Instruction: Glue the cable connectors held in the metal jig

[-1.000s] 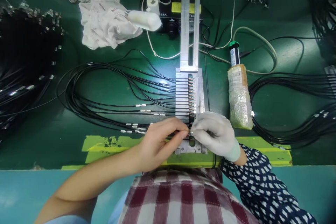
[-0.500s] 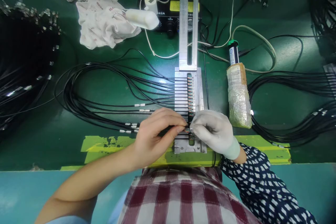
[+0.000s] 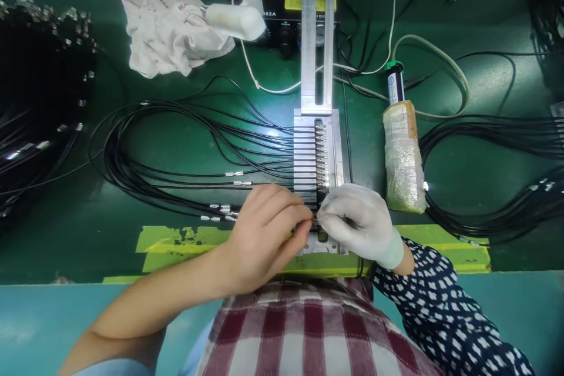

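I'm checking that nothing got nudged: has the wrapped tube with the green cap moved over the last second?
No. Judged against the metal fixture, the wrapped tube hasn't visibly moved; the whole view shifted slightly.

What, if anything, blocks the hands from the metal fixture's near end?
Nothing visible. The left hand and gloved right hand are already over the near end of the metal fixture. The slotted plate is at the far end, clear of both. Black cables run in from the left, partly hidden by the left hand.
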A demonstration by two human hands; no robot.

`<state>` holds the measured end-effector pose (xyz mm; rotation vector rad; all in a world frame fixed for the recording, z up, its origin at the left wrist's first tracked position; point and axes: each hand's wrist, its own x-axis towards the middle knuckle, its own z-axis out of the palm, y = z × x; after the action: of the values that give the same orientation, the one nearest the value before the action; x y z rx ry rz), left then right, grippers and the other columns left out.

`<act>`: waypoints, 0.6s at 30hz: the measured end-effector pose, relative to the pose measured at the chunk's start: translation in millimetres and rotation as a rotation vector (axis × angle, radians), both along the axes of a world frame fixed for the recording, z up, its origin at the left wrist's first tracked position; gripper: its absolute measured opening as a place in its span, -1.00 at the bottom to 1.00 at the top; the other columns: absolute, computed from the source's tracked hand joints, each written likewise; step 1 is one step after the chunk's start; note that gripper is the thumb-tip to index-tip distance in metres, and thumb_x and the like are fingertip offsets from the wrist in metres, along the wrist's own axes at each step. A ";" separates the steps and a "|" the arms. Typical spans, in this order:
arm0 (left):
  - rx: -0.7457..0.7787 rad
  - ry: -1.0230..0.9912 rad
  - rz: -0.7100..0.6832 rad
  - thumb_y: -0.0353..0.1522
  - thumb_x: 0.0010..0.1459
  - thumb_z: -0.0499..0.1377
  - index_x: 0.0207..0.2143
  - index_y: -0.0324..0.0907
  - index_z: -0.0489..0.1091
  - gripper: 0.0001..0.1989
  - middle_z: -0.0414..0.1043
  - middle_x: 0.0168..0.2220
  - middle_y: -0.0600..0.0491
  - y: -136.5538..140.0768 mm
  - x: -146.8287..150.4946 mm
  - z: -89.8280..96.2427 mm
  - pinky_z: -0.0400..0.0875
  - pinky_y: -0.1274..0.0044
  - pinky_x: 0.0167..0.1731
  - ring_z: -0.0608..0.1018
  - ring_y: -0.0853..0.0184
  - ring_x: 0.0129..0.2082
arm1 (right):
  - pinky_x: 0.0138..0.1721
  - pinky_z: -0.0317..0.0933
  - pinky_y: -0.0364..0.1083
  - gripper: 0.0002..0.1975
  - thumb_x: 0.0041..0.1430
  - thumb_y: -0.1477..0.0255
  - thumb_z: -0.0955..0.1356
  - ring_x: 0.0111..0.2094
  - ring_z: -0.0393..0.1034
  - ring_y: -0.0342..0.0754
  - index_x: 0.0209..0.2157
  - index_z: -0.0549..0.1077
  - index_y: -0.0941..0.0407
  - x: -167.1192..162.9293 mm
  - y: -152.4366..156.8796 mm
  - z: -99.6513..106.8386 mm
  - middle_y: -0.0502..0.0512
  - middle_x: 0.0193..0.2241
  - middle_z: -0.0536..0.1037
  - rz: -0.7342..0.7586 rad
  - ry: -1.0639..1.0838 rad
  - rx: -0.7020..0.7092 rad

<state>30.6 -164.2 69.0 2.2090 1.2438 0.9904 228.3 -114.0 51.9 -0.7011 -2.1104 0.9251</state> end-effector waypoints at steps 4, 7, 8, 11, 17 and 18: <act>-0.236 -0.150 0.002 -0.50 0.25 0.12 -0.26 -0.18 0.37 -0.92 0.45 -0.32 0.04 3.6 -1.7 -0.7 0.31 0.46 -0.22 0.44 0.35 -0.26 | -0.43 0.21 -0.13 -0.72 0.33 0.44 0.33 -0.49 0.37 -0.16 -0.50 0.42 0.12 1.3 -1.0 -2.2 0.00 -0.52 0.51 -0.006 0.029 -0.120; -0.334 -0.279 0.039 -0.45 0.28 0.11 -0.26 -0.17 0.39 -0.93 0.44 -0.32 0.03 8.0 -4.9 -1.9 0.32 0.46 -0.22 0.45 0.34 -0.26 | -0.43 0.21 -0.13 -0.73 0.30 0.45 0.33 -0.49 0.36 -0.16 -0.52 0.42 0.12 2.3 -1.2 -2.3 -0.02 -0.53 0.49 -0.032 0.008 -0.237; -0.334 -0.294 0.044 -0.45 0.29 0.11 -0.26 -0.17 0.39 -0.93 0.44 -0.32 0.03 9.1 -5.9 -2.6 0.31 0.45 -0.21 0.45 0.33 -0.26 | -0.43 0.21 -0.14 -0.73 0.30 0.45 0.33 -0.49 0.36 -0.16 -0.52 0.41 0.12 2.5 -1.1 -2.1 -0.03 -0.53 0.49 -0.043 -0.001 -0.260; -0.291 -0.266 0.027 -0.45 0.31 0.07 -0.27 -0.16 0.39 -0.88 0.45 -0.35 0.04 10.8 -7.0 -5.6 0.28 0.43 -0.20 0.44 0.33 -0.28 | -0.42 0.19 -0.14 -0.74 0.28 0.47 0.33 -0.49 0.35 -0.17 -0.52 0.41 0.12 2.6 -1.1 -1.1 -0.05 -0.54 0.48 -0.062 -0.007 -0.284; -0.260 -0.246 0.061 -0.40 0.35 0.02 -0.31 -0.15 0.40 -0.80 0.44 -0.40 0.07 10.8 -5.2 -9.4 0.26 0.41 -0.19 0.43 0.34 -0.32 | -0.41 0.20 -0.13 -0.73 0.29 0.45 0.33 -0.48 0.35 -0.16 -0.52 0.41 0.11 2.3 -1.6 -2.1 -0.04 -0.53 0.48 -0.066 -0.009 -0.261; -0.300 -0.301 0.065 -0.37 0.35 0.02 -0.30 -0.15 0.42 -0.80 0.43 -0.41 0.06 11.4 -5.6 -9.3 0.28 0.42 -0.20 0.43 0.33 -0.32 | -0.41 0.20 -0.13 -0.73 0.29 0.44 0.33 -0.48 0.35 -0.16 -0.52 0.41 0.11 2.2 -1.5 -2.3 -0.04 -0.54 0.48 -0.067 -0.008 -0.260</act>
<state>25.0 -152.7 59.6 1.7306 1.2384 1.0394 230.5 -115.5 49.6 -0.9013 -1.9804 1.1729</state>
